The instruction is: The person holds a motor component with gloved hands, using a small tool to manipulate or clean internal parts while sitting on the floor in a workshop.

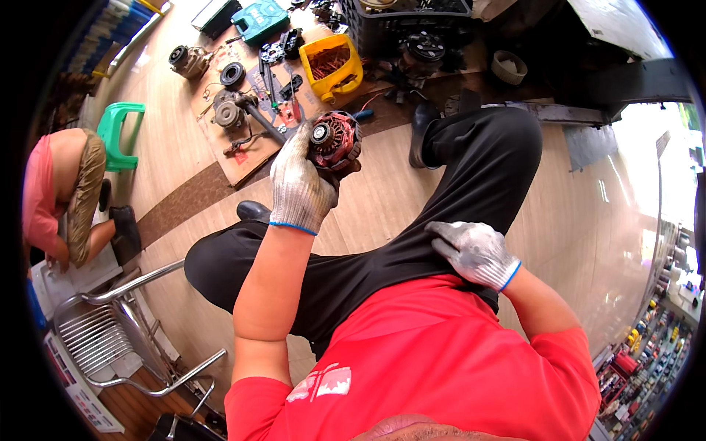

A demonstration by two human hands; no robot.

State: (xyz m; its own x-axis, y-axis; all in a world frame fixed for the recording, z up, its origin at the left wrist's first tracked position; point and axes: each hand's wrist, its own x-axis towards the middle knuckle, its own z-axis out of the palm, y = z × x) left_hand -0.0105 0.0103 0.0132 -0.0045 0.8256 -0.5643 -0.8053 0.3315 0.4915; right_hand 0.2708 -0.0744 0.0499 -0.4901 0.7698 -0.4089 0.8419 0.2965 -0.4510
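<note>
Your gloved left hand [300,180] grips a round electric-motor part [340,143] with reddish windings, its bearing facing up, held out between your knees and the yellow jug [351,82]. Well apart from it, your gloved right hand [474,250] lies on your right thigh [471,187], grasping nothing visible. Beyond, a cardboard sheet [239,170] bears loose parts, including a black ring [232,66]; a green stool [116,132] stands leftward.

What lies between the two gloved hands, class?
In the head view, pale floor and then black trousers lie between the left hand, holding a motor part, and the right hand, resting on them.
</note>
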